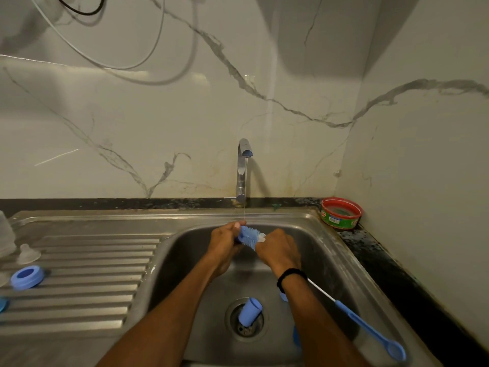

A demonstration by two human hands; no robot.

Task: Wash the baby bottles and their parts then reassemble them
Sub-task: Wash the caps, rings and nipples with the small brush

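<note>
Over the steel sink basin (325, 266), under a thin stream from the tap (243, 170), my left hand (225, 247) and my right hand (277, 250) grip the two ends of a blue bristled bottle brush head (250, 235). A blue cup-shaped part (250, 311) lies on the drain. A long blue brush handle with a white wire stem (365, 324) lies in the basin by my right forearm. On the draining board at left sit a blue screw ring (27, 276), a clear teat (27, 254) and a clear bottle (5, 234) at the frame edge.
A red-rimmed green tub of dish paste (341, 213) stands on the dark counter at the back right corner. Another blue piece (2, 304) shows at the far left edge. A marble-patterned wall rises behind the sink.
</note>
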